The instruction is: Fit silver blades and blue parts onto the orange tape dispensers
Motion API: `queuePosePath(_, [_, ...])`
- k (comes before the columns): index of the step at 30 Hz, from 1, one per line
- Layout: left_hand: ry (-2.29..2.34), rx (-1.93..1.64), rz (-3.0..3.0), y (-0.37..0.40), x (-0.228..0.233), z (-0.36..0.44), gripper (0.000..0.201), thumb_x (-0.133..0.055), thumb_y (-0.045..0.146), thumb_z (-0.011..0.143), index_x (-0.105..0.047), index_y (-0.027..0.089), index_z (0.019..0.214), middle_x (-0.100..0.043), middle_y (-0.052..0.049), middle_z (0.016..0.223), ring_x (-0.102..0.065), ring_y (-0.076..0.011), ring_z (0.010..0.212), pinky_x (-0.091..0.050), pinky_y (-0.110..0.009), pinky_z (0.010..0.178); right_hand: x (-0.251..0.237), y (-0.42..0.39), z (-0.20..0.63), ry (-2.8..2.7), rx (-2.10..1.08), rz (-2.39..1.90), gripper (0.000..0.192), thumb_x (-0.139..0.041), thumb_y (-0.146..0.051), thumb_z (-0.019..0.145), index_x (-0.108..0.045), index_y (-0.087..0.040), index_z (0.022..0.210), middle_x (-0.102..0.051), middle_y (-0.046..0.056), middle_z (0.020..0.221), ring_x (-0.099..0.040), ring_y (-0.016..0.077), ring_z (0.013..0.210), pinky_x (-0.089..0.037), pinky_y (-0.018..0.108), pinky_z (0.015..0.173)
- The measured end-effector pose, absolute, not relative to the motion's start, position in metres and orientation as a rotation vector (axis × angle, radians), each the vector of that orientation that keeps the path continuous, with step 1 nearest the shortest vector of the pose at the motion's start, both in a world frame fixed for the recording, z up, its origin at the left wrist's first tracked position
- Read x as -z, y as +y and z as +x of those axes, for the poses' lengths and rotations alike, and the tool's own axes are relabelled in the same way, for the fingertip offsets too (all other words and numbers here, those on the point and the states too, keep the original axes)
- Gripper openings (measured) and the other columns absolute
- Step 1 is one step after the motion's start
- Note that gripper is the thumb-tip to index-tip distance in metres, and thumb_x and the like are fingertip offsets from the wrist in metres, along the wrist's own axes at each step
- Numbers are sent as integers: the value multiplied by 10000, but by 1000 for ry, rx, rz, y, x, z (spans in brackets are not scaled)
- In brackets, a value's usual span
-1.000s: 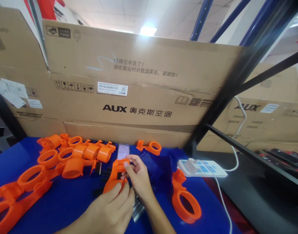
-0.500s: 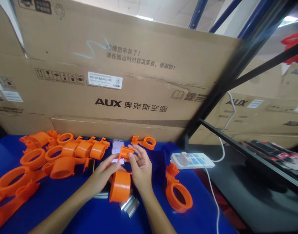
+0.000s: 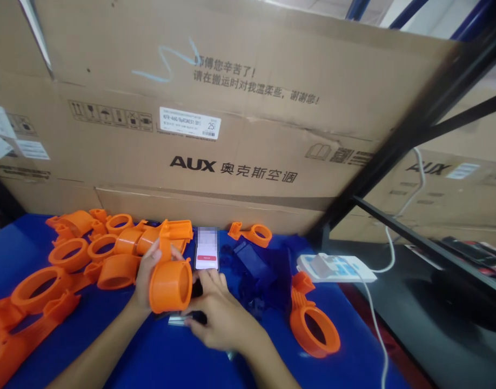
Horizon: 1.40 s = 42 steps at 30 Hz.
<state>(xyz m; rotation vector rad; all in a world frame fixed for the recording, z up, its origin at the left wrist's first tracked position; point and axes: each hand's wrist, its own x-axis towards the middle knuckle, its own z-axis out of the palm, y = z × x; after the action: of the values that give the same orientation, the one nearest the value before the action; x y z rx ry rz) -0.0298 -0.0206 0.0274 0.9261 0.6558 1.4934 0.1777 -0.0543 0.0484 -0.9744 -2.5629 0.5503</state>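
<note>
My left hand (image 3: 145, 273) is closed around an orange plastic tape dispenser (image 3: 169, 286), its round ring facing me and its handle end pointing up. My right hand (image 3: 221, 316) reaches down at the table beside that ring, fingers bent together. Beneath those fingers lie dark and silvery pieces, mostly hidden; what the fingers grip cannot be made out. A thin pale metal strip (image 3: 178, 320) shows just left of the right fingertips. Beyond both hands a phone (image 3: 207, 254) lies with its screen lit.
Several orange dispensers (image 3: 69, 255) crowd the left of the blue table. Another orange dispenser (image 3: 315, 329) lies at right, and one more (image 3: 260, 235) at the back. Dark blue plastic parts (image 3: 256, 265) sit near a white power strip (image 3: 337, 268). A large cardboard box (image 3: 240, 200) stands behind.
The dispenser has moved left and up, now in my left hand alone. My right hand has let go of it and dropped to the small pieces on the table. The view has shifted slightly.
</note>
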Motion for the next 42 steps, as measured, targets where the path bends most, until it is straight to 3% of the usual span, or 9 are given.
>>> queuePosePath(4, [645, -1495, 921, -22, -27, -23, 312, -647, 484, 874, -663, 174, 834, -658, -39, 739, -567, -172, 633, -480, -287, 622, -44, -57, 169, -2631, -417, -1019, 236, -727, -340, 915, -777, -316, 1145, -488, 99, 1334, -372, 342, 1274, -348, 480, 1050])
queuePosePath(8, [628, -1496, 896, -21, -29, -19, 281, -683, 463, 855, -657, 184, 839, -683, -43, 771, -584, -173, 644, -491, -283, 634, -39, -54, 166, -2651, -347, -972, 206, -639, -299, 967, -764, -261, 1126, -525, 114, 1301, -397, 325, 1217, -370, 471, 1042])
queuePosePath(13, [591, -1423, 766, -26, -34, -19, 331, -641, 516, 867, -627, 186, 852, -628, -25, 751, -577, -164, 627, -482, -276, 603, -45, -48, 176, -2487, -463, -964, 73, -665, -178, 884, -709, -207, 935, -591, 80, 1126, -493, 267, 1100, -422, 409, 968])
queuePosePath(16, [590, -1326, 686, -29, -37, -19, 400, -610, 591, 845, -628, 191, 841, -597, -27, 717, -557, -168, 594, -478, -284, 570, -51, -39, 191, -2200, -582, -1019, 113, -636, -99, 826, -623, -210, 807, -637, 35, 969, -572, 235, 995, -447, 380, 910])
queuePosePath(20, [543, -1307, 745, -33, -38, -11, 354, -646, 542, 826, -625, 190, 846, -638, -44, 720, -588, -185, 593, -474, -287, 549, -54, -27, 208, -1624, -882, -1058, 191, -554, -328, 993, -549, -227, 831, -638, -9, 710, -597, 161, 610, -467, 280, 609])
queuePosePath(23, [532, -1296, 763, -35, -33, -1, 327, -682, 502, 840, -626, 181, 856, -677, -46, 715, -610, -175, 573, -487, -277, 557, -54, -24, 207, -1350, -1038, -1004, 288, -592, -484, 993, -578, -219, 882, -627, -25, 648, -555, 130, 477, -420, 248, 494])
queuePosePath(27, [716, -1270, 784, -33, -20, 9, 416, -691, 575, 876, -611, 174, 798, -680, -32, 649, -585, -131, 498, -457, -231, 509, -52, -24, 199, -1234, -1012, -996, 289, -717, -478, 925, -677, -192, 911, -580, -44, 597, -488, 102, 467, -367, 226, 470])
queuePosePath(30, [762, -1262, 845, -31, -14, 11, 434, -696, 602, 871, -602, 183, 810, -674, -12, 619, -586, -127, 472, -441, -224, 484, -52, -25, 196, -1204, -1007, -976, 286, -755, -464, 895, -716, -192, 971, -612, -31, 621, -517, 113, 505, -409, 235, 498])
queuePosePath(42, [817, -1236, 873, -34, -15, 11, 383, -721, 568, 856, -596, 213, 928, -696, 13, 615, -572, -121, 433, -419, -219, 465, -50, -26, 199, -1303, -974, -1018, 257, -739, -452, 903, -741, -196, 927, -634, -4, 660, -554, 141, 574, -454, 256, 538])
